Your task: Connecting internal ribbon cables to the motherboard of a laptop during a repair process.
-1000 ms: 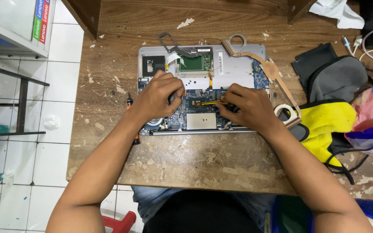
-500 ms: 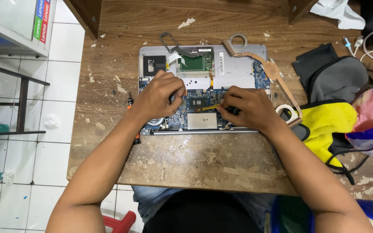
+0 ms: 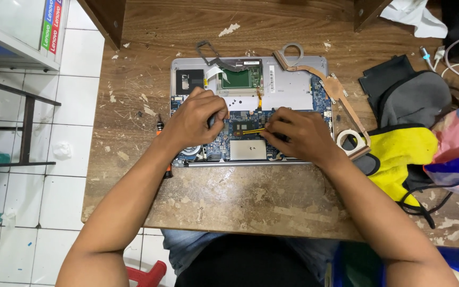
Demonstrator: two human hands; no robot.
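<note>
On a scarred wooden workbench (image 3: pixel 229 207), an opened laptop (image 3: pixel 293 87) lies bared to its circuit board. The left hand (image 3: pixel 195 122) rests curled on the board, grip unclear; the right hand (image 3: pixel 298 135) pinches a thin yellow tool (image 3: pixel 254 130). A copper heat pipe (image 3: pixel 341 101) and yellow cloth (image 3: pixel 399 154) lie at right.

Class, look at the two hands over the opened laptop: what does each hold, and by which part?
Right hand pinches a thin yellow tool by its near end. Whether the left hand holds anything cannot be told.
</note>
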